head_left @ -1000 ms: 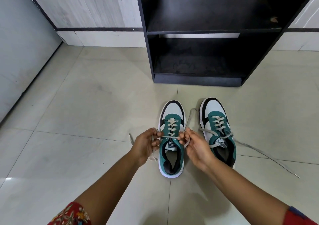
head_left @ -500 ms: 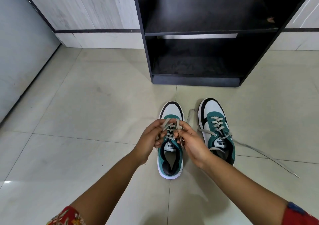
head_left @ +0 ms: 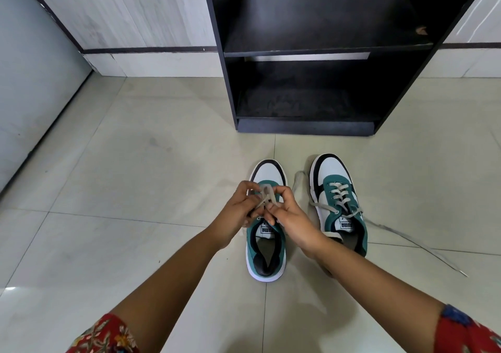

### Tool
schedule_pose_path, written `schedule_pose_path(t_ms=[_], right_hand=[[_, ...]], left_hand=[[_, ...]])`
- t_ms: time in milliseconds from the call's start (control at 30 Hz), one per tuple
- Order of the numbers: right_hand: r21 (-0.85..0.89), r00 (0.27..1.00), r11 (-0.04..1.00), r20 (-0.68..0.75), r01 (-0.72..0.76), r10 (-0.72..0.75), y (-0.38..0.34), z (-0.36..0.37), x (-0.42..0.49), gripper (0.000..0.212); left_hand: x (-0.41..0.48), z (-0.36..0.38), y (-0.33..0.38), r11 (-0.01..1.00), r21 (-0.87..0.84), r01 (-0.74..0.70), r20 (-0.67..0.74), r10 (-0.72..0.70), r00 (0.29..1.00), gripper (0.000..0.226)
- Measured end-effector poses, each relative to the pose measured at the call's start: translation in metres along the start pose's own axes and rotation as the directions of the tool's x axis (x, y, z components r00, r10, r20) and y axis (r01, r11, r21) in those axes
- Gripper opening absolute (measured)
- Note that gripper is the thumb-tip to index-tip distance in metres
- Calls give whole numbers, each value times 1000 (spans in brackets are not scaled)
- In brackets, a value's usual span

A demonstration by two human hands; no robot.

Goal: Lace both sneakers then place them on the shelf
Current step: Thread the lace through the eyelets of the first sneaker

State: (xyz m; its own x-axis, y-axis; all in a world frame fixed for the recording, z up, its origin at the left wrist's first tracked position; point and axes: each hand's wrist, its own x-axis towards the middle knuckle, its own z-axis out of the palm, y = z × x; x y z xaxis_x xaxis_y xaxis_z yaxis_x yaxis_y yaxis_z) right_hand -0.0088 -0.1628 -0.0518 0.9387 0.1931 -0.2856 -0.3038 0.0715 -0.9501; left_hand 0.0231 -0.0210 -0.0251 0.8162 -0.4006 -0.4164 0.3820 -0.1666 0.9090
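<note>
Closest to the camera are two bare forearms coming out of red floral sleeves (head_left: 108,336), reaching forward over the tiled floor (head_left: 135,179). The left hand (head_left: 238,211) and right hand (head_left: 288,217) meet right over the middle of the left sneaker (head_left: 265,247), a teal, white and black one sitting flat on the floor with its toe pointing toward the shelf. Both hands have their fingers (head_left: 250,190) curled in and pinched on the pale lace (head_left: 267,194) of that shoe, which crosses between them in a small loop just above the tongue; can't really make out which strand goes where, it's a bit blurry. Just beside it on the right is the right sneaker (head_left: 337,203), same colours, also toe-forward, laced up the front but with its loose lace ends (head_left: 423,247) trailing out across the tiles, one long end running off to the right and another bit poking out between the two shoes. Further back stands the black shelf (head_left: 320,38), open-fronted with an upper board and a bottom compartment, set against a pale wood-look wall (head_left: 130,11).
</note>
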Motion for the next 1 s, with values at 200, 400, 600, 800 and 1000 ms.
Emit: schedule_pose_path(t_ms=[200, 400, 600, 800, 1000], right_hand=[[20, 996, 1000, 81, -24, 22, 2, -6, 2, 28], [29, 997, 999, 64, 34, -36, 4, -9, 3, 23], [-35, 991, 991, 8, 131, -131, 4, -7, 1, 20], [-20, 991, 991, -16, 133, -134, 1, -8, 4, 8], [153, 966, 970, -150, -187, 210, -1, -12, 17, 21]], left_hand=[[6, -7, -7, 985, -112, 134, 128, -119, 985, 27], [9, -4, -7, 992, -86, 96, -1, -97, 995, 8], [9, -3, -8, 989, -77, 124, -47, -128, 991, 9], [9, -6, -6, 988, -95, 119, -38, -123, 992, 7], [2, -7, -10, 675, 703, -225, -47, 359, 932, 8]])
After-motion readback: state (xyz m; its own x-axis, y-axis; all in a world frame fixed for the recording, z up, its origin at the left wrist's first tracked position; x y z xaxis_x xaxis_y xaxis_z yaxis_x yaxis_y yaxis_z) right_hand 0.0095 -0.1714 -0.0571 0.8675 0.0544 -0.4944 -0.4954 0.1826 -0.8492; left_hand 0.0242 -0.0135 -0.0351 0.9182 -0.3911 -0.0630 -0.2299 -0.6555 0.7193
